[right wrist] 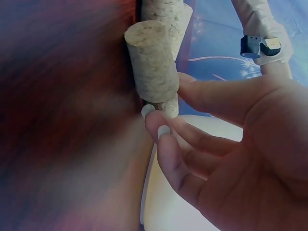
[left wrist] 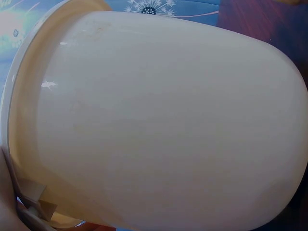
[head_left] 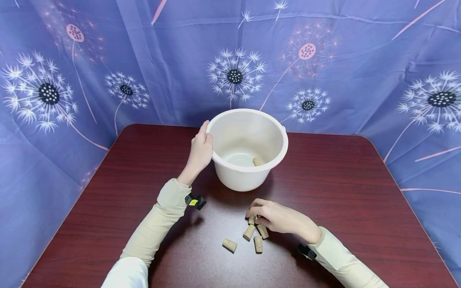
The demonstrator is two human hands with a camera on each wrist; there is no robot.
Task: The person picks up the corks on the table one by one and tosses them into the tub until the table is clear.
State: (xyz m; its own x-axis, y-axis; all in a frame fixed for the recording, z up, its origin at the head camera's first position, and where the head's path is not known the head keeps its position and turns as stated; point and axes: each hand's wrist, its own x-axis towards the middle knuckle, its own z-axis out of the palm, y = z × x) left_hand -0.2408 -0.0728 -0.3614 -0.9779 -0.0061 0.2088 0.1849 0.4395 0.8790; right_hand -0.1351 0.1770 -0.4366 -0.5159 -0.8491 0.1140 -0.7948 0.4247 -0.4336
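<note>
A white plastic tub [head_left: 242,180] stands on the table, and my left hand [head_left: 201,148] grips its rim at the left side. In the left wrist view the tub's outer wall [left wrist: 163,120] fills most of the picture. One cork [head_left: 256,161] lies inside, on the tub's bottom. In front of the tub, my right hand [head_left: 281,217] reaches down with curled fingers and pinches a cork [head_left: 252,219], partly hidden by them. Close to these fingers lie more tapered corks [head_left: 248,232], one of them large in the right wrist view [right wrist: 153,62].
A dark red-brown wooden table [head_left: 144,160] carries everything. A loose cork [head_left: 229,245] lies apart, left of the group. Behind the table hangs a blue cloth [head_left: 173,72] with a dandelion print, close to the tub's back. Both wrists wear small black cameras [head_left: 196,201].
</note>
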